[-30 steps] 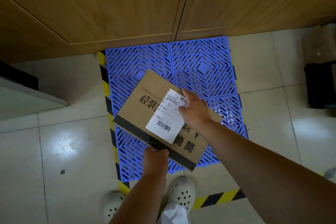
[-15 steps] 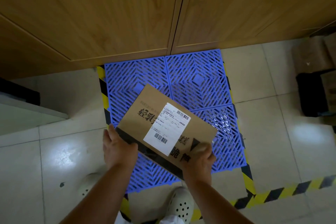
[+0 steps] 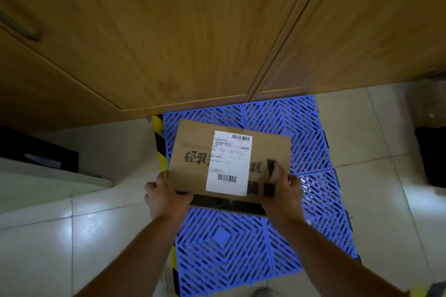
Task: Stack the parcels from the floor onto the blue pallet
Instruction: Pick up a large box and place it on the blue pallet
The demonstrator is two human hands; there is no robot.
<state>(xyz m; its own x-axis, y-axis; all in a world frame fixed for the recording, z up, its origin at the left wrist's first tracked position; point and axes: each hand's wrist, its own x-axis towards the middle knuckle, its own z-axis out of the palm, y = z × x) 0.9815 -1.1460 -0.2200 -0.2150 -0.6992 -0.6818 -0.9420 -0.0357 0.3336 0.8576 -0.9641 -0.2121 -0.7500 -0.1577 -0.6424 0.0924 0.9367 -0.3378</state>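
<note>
Parcel, a flat cardboard box with a white shipping label on top, is over the far left part of the blue pallet, near the wooden cabinet doors; whether it is already resting on the grid or held just above it cannot be told. In the head view, half a second ago it lay turned at an angle over the middle of the pallet; now it sits nearly square to the pallet edges and further from the person, so the placing looks close to done. Left hand grips the near left corner, fingers curled under the edge. Right hand grips the near right corner, thumb on top. No other parcel lies on the pallet. At the right edge, on the tiled floor, dim shapes may be more parcels, too blurred to tell.
</note>
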